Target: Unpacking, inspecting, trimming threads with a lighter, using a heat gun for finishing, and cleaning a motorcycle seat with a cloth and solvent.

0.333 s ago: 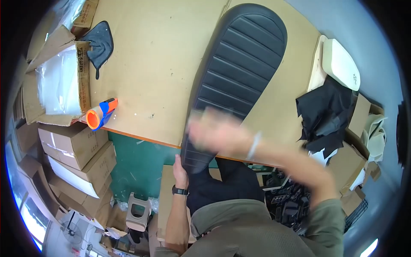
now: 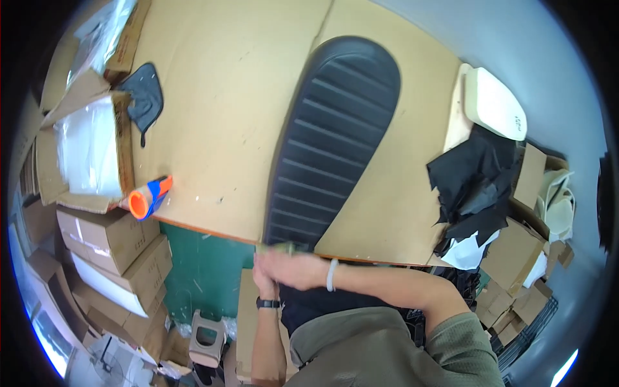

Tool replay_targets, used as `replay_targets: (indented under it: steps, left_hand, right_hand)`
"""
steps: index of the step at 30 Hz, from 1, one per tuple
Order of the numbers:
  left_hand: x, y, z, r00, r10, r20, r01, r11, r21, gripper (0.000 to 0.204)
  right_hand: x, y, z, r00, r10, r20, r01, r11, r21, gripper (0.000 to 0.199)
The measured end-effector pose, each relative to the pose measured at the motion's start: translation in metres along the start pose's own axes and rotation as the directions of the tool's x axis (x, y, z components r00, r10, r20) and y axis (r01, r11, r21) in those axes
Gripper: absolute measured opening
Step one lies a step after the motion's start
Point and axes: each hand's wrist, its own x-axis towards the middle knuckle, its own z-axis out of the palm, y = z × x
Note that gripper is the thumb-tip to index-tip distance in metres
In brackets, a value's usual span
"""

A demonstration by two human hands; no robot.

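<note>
A long black padded seat [image 2: 332,135] with ribbed cross seams lies on the cardboard-covered table, its narrow end at the front edge. My right hand [image 2: 293,269] reaches across that narrow end, blurred by motion. Its fingers are curled on something small and pale yellowish-green [image 2: 287,248], too smeared to name. My left hand [image 2: 263,280], below a dark wristband, is at the left corner of the same end. The right hand covers most of its fingers, so I cannot tell how they are set.
An orange and blue tape dispenser [image 2: 149,197] and a dark grey cloth [image 2: 145,100] lie on the left of the table [image 2: 206,116]. Open cartons [image 2: 122,151] stand at left. On the right are black sheet material [image 2: 474,177] and a cream-coloured padded piece [image 2: 495,103]. A stool [image 2: 207,338] stands below.
My right hand has moved nearer to me and left, from over the seat's lower ribs to its narrow end. The seat now lies fully over the table in view; the whole view has shifted.
</note>
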Motion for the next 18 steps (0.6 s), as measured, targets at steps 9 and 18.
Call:
replay_targets:
  steps: [9,18]
  left_hand:
    - [0.002,0.022,-0.005,0.997,-0.028,0.066,0.023,0.996,0.082,0.048]
    - [0.052,0.120,-0.005,0.917,0.367,-0.158,-0.197,0.759,0.621,0.050]
  right_hand:
    - [-0.156,0.215,-0.105,0.017,0.464,-0.885,-0.754,0.587,0.294,0.059]
    - [-0.083,0.039,0.004,0.596,0.215,-0.774,-0.002,0.964,0.267,0.045]
